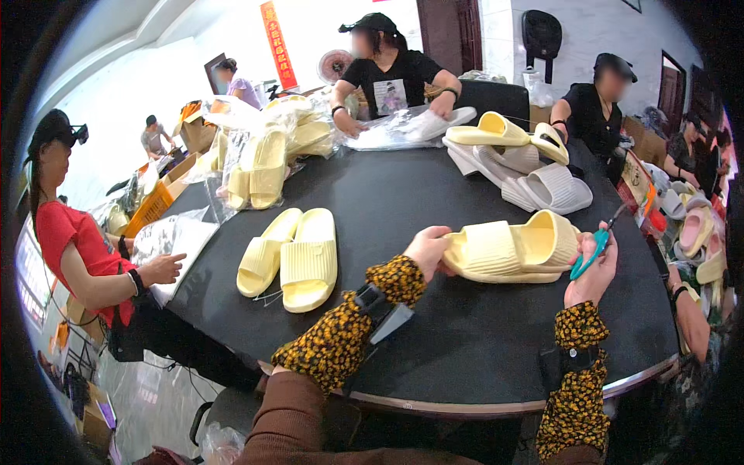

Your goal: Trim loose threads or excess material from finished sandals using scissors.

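L hand (pixel 428 249) grips heel end of yellow slide (pixel 511 249) lying on black table (pixel 465 341); R hand (pixel 593 271) closed on teal snips (pixel 589 252) at its toe end. Trimming looks underway. One pair (pixel 291 260) sits to the left, looks done; more piled across table.

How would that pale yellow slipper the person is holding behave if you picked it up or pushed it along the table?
The yellow slipper probably feels light: the left hand steadies it by one end alone. Its thick, rounded, foam-like body suggests it bends a little rather than flopping. With its broad sole, it would likely slide on the black table, not roll.
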### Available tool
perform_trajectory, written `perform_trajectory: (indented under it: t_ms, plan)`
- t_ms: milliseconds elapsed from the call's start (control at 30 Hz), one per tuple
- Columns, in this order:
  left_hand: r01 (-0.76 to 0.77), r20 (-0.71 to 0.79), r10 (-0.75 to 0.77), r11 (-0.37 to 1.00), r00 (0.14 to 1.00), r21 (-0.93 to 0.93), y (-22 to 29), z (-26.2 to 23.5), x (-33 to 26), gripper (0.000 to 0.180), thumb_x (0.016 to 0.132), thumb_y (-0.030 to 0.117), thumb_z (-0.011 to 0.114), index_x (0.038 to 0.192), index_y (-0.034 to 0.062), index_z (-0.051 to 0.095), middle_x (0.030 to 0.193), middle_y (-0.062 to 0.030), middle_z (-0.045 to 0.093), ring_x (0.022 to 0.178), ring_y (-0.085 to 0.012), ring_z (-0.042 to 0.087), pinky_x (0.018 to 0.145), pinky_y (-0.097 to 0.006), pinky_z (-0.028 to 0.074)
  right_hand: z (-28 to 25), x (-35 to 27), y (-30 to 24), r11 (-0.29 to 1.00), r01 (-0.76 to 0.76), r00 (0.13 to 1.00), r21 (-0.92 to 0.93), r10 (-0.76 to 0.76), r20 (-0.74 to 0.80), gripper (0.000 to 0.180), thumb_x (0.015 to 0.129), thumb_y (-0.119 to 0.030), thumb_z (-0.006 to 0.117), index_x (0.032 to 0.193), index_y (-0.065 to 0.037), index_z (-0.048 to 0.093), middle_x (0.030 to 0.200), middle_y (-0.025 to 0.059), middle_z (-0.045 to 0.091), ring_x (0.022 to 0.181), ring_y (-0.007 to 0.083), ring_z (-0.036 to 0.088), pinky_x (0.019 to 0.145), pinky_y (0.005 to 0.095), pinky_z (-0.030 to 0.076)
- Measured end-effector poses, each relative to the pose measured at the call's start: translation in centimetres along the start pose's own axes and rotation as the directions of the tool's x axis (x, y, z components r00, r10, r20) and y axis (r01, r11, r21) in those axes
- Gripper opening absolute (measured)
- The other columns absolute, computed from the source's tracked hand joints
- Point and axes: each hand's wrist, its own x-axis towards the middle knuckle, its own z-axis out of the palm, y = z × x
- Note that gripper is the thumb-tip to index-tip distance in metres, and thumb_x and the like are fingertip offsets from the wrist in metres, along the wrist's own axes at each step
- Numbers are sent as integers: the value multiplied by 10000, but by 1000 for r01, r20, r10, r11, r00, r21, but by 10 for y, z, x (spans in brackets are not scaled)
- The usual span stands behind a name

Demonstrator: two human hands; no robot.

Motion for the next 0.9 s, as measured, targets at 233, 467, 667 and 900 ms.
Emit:
perform_trajectory:
  t_ms: [233, 467, 667, 900]
  plan:
    - [-108, 205, 92, 992, 974, 71, -16, 106, 21, 191, 871, 98, 430, 994, -32, 495, 821, -125, 570, 677, -229, 600, 534, -343, 552, 16, -18, -21, 1000, -3, 985, -21, 7, 172, 417, 811, -61, 573, 1196, 1, 424, 813, 52, 560, 561, 53, 481, 471, 158, 393]
    - [-337, 608, -90, 764, 789, 550, -12, 140, -13, 294, 859, 182, 457, 1072, 5, 556, 703, -98, 587, 540, -170, 583, 480, -282, 499, 13, -16, -26, 980, -189, 981, 67, 185, 63, 380, 784, -61, 594, 1140, -26, 469, 790, 72, 544, 581, 68, 497, 412, 163, 400]
    - [-209, 335, -56, 682, 941, 701, 52, 39, -36, 301, 850, 180, 491, 1089, 20, 581, 828, -78, 643, 675, -141, 614, 611, -266, 517, 18, -24, -17, 951, -297, 943, 81, 279, 180, 409, 772, -55, 598, 1150, -9, 450, 816, 63, 540, 661, 82, 522, 424, 167, 418]
    - [-155, 134, 543, -8, 829, 988, 100, -208, -65, 294, 847, 228, 485, 973, -20, 579, 919, -194, 600, 884, -313, 576, 786, -362, 448, 20, -29, -18, 941, -334, 902, -43, 333, 274, 402, 784, -65, 598, 1153, -14, 448, 846, 67, 548, 706, 94, 547, 423, 160, 399]
